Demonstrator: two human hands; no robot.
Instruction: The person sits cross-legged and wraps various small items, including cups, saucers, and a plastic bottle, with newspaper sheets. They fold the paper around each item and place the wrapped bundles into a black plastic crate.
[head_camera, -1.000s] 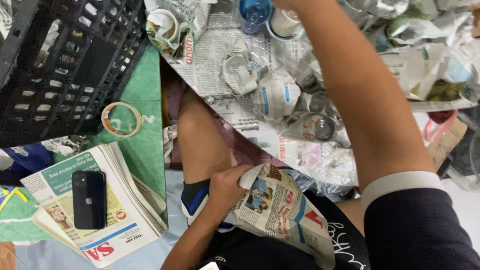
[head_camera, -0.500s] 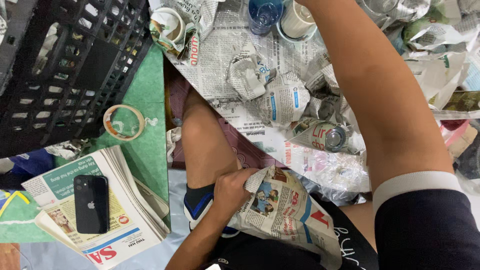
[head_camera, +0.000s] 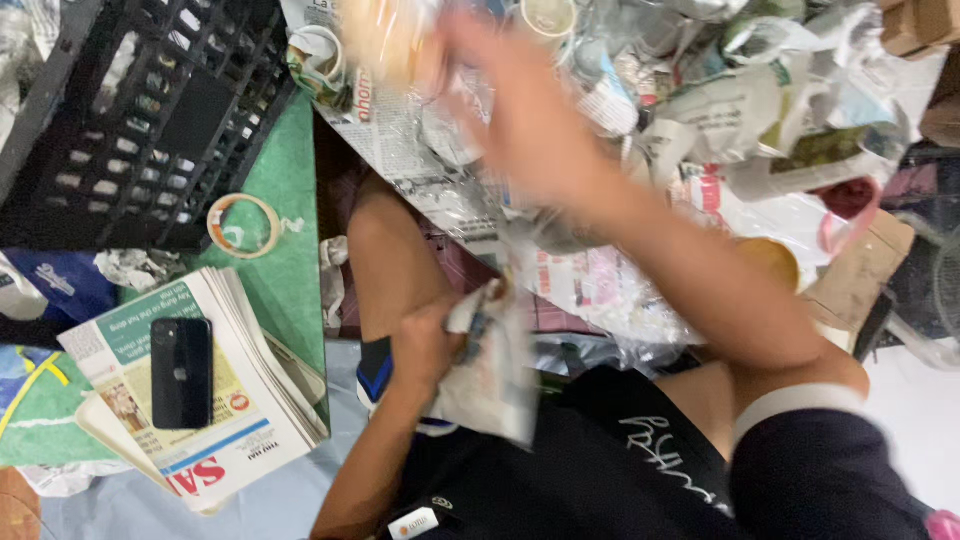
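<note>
Crumpled newspaper (head_camera: 640, 290) covers the floor ahead of us, strewn with paper-wrapped cups and shiny plastic, most of it smeared by motion so we cannot tell 1 bundle from the next. Our right hand (head_camera: 520, 110) is a blur near the top; it seems to carry something pale and rounded (head_camera: 385, 40), but its outline dissolves and we cannot tell how the fingers are set. Our left hand (head_camera: 425, 345) is closed around a sheet of newspaper (head_camera: 490, 370), bunched over our lap just beside the bare knee. Its long axis runs steeply from the fist down toward our dark shorts, the lower edge streaked and soft.

At upper left a black plastic crate (head_camera: 130, 120) with a lattice wall is cut off by the picture's edge. Beside it, on green matting, lies 1 flat ring of tape (head_camera: 243, 225). Lower left, a stack of folded newspapers (head_camera: 230, 430) fans at its edges, and 1 glossy black phone (head_camera: 181, 372) lies flat on top, its long side pointing away from us. Cardboard and a pink-rimmed container at the right are partly hidden and hard to read.
</note>
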